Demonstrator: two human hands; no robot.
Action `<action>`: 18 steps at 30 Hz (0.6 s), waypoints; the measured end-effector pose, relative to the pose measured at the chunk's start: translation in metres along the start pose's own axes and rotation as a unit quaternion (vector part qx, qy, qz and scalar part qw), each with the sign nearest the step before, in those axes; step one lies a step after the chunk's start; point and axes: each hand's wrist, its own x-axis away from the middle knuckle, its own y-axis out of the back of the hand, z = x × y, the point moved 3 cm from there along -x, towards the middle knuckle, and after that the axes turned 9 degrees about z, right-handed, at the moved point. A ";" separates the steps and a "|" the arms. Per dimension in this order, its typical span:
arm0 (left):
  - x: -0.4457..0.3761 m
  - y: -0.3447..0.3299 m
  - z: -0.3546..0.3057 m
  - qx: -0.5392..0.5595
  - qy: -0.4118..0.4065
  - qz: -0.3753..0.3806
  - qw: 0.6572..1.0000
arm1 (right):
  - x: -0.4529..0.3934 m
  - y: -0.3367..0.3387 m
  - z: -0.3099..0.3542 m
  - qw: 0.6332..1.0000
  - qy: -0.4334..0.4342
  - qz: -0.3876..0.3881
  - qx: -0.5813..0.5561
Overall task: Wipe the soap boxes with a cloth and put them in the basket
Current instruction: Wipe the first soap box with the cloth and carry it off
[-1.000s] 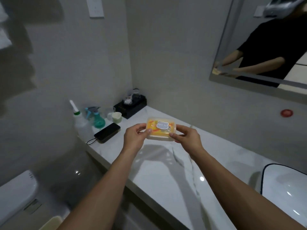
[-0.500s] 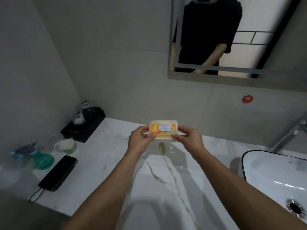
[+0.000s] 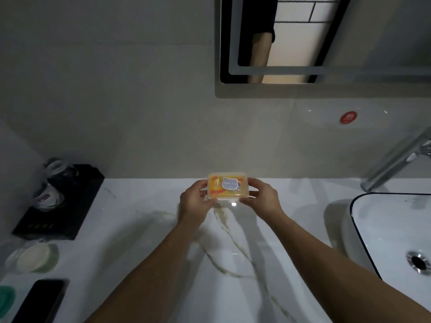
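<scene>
An orange-yellow soap box (image 3: 227, 187) with a pale label on its lid is held level above the white marble counter (image 3: 144, 241), near the back wall. My left hand (image 3: 194, 202) pinches its left end and my right hand (image 3: 261, 198) pinches its right end, thumbs on the near edge. No cloth and no basket are in view.
A white sink (image 3: 391, 231) with a chrome tap (image 3: 396, 159) fills the right. At the left stand a black tray (image 3: 58, 206) with glasses, a small pale lidded dish (image 3: 35, 257), a black phone (image 3: 39, 301) and a green bottle (image 3: 5, 297). A mirror (image 3: 326, 43) hangs above.
The view has swung right, from the toilet corner toward the sink. Both hands have kept hold of the soap box and carried it along the counter toward the back wall.
</scene>
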 end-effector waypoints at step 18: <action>-0.089 -0.050 0.058 -0.161 0.054 -0.010 0.985 | -0.102 -0.017 -0.074 0.995 -0.019 -0.006 0.101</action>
